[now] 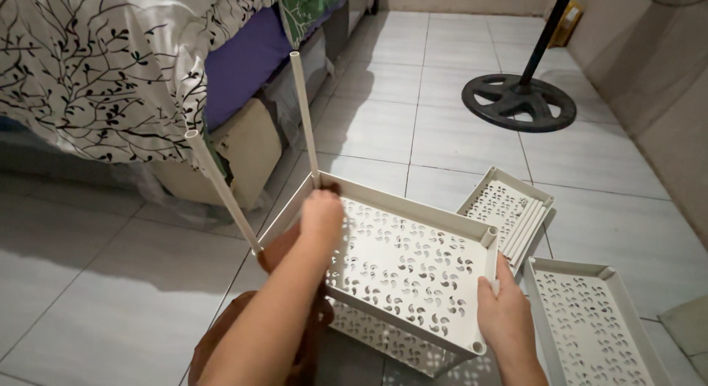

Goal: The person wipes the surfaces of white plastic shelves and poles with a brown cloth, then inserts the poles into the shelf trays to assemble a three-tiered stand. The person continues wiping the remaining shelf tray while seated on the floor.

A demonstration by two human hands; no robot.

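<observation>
Here, a cream perforated shelf tray [413, 264], two white tubes [304, 113] upright.

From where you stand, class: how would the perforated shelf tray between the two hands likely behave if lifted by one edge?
The shelf tray looks like thin, hole-punched plastic, so it is probably light and may flex slightly. The two poles standing in its far corners could make it top-heavy and apt to tip. The left hand and right hand steady it.

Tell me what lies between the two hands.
In the head view, the perforated tray spans between left hand and right hand; both touch it.
</observation>
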